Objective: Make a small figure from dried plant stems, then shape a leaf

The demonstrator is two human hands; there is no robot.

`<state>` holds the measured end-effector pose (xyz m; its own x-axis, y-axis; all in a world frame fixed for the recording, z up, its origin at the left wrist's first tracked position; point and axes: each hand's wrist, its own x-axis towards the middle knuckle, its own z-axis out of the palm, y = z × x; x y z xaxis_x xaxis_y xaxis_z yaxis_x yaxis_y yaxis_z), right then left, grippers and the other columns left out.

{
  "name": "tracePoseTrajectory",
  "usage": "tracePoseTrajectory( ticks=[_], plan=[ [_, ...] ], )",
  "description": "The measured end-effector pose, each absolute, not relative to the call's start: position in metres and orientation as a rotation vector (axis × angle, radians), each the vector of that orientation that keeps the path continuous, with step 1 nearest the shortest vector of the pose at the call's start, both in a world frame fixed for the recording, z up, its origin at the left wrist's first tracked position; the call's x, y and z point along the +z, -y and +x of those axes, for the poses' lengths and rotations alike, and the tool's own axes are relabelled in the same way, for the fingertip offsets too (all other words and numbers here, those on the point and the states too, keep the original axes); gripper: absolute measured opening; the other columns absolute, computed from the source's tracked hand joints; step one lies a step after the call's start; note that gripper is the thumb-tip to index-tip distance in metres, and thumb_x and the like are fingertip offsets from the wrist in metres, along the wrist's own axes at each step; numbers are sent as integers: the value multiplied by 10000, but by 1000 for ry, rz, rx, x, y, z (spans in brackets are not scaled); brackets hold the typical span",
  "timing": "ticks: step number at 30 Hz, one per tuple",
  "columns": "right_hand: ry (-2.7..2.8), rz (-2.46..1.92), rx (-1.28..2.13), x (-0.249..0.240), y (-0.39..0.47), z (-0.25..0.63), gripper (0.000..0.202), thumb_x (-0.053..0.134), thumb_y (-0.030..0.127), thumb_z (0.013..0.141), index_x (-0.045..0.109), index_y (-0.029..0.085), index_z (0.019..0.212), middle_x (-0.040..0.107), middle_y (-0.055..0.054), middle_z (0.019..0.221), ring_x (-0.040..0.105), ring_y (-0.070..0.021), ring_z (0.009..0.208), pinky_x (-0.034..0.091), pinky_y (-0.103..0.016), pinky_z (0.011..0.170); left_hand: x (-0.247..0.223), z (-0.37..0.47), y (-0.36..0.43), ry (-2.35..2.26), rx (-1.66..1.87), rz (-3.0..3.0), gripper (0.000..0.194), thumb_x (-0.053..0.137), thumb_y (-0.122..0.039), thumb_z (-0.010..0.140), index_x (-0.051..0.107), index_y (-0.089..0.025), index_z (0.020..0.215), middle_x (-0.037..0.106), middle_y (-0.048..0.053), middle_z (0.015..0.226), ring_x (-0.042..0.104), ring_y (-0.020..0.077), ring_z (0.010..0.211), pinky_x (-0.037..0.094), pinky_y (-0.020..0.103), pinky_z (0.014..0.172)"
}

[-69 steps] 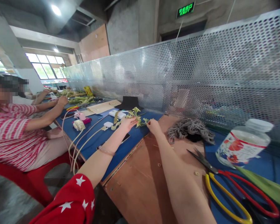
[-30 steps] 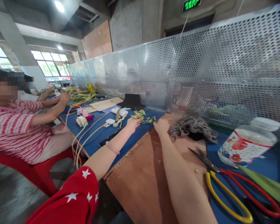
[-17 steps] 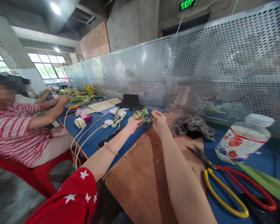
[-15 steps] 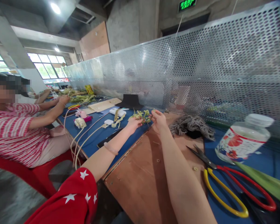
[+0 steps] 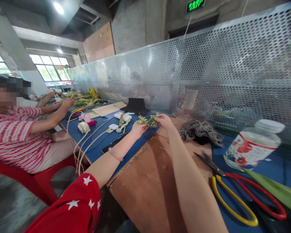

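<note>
Over the table's far middle, my left hand is closed on a small tangle of curly yellow-green plant strips. My right hand pinches the right end of the same tangle, its fingertips partly hidden by the hand itself. Just left of my left hand lie a pale dried strip and a white plastic device. A dark phone rests under my left forearm. To the right of my right hand sits a heap of grey yarn.
Scissors with red and yellow handles lie at right, beside a clear lidded jar and a green leaf. A perforated metal screen borders the table. Cables hang over the left edge near a seated person.
My right hand has shifted slightly, its fingers now lower and flatter at the tangle's right end. My left hand stays nearly in place, still holding the strips.
</note>
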<state>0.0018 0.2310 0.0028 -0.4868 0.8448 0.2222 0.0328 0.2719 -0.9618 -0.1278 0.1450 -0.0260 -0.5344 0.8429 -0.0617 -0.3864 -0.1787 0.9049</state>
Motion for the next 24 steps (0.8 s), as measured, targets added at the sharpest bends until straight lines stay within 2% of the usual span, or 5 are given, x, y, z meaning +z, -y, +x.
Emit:
tracePoseTrajectory(
  ticks=[3,6,13,17,24],
  plan=[
    [1938,-882,1064,31,-232,10,206,596,280,854,612,133,997,627,-62,1038,603,-182,930,499,-391,816,-28,-130,-148,-1170,1843,541,337,536,-311,880,530,-145,1173,562,100,1167,583,209,988,509,415,822],
    [2044,-929,829,57,-229,24,222,761,135,650,650,144,842,653,-79,978,581,-219,997,428,-384,908,-29,-133,-150,-1133,1842,502,326,530,-311,884,533,-153,1170,561,99,1172,582,206,988,508,412,825],
    [2209,-900,615,99,-204,55,261,772,33,485,585,166,609,632,-40,730,594,-216,802,441,-343,769,-24,-128,-145,-1040,1809,528,328,536,-306,881,534,-143,1165,566,99,1157,586,205,976,512,406,814],
    [2240,-758,677,110,-187,52,216,760,173,576,544,166,585,562,-3,607,544,-161,664,421,-298,673,-20,-124,-143,-976,1834,610,285,542,-286,879,554,-130,1117,590,85,1094,601,183,917,526,374,768],
    [2101,-681,1024,83,-195,25,279,717,394,652,603,140,656,579,-7,627,532,-151,660,405,-277,641,-14,-114,-137,-902,1915,752,134,597,20,736,620,-112,721,667,72,793,627,138,775,469,232,674]
  ],
)
